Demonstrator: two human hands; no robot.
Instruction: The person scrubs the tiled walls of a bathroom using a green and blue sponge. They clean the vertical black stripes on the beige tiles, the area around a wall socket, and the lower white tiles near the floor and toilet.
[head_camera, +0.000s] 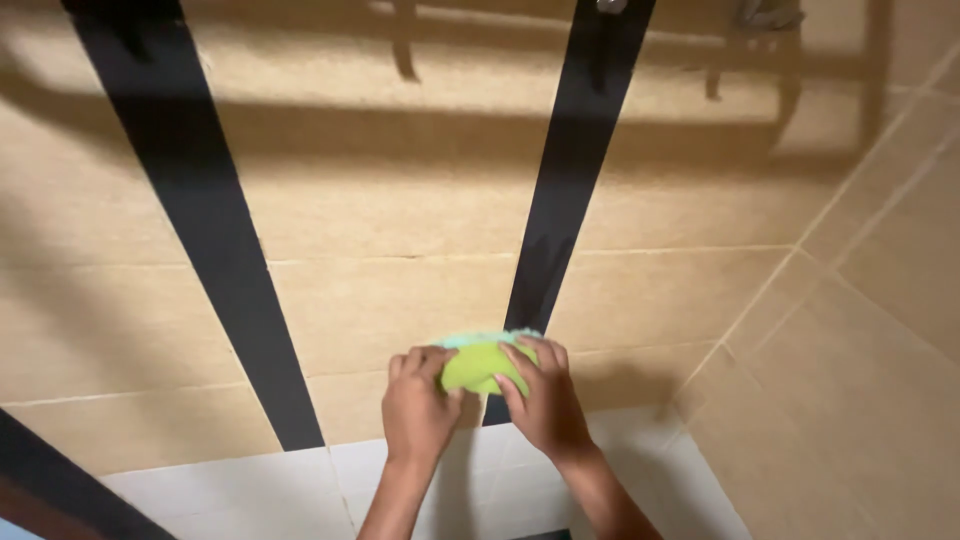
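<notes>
Hands both grip one item: a yellow-green sponge (478, 365) with a pale teal scrubbing layer along its upper edge. Left hand (418, 410) closes on the sponge's left end, fingers curled over the top, thumb underneath. Right hand (545, 400) closes on the right end, fingers spread across the front face. Both grips are narrow, holding the sponge between them.

Sponge is pressed flat against the tiled wall (400, 220), low down, just above the seam where the beige wall tiles meet the white floor tiles (250, 490). It sits at the foot of the right black vertical stripe (570, 180), covering the stripe's lower end. A second black stripe (200, 220) runs well apart to the left, slanting toward the lower wall edge.

Wall tiles are beige with thin grout lines. A side wall (880, 330) of the same tile meets the main wall at the right corner. Shadows of a rack or rail fall across the upper wall. Both forearms enter from the bottom edge, bare.
</notes>
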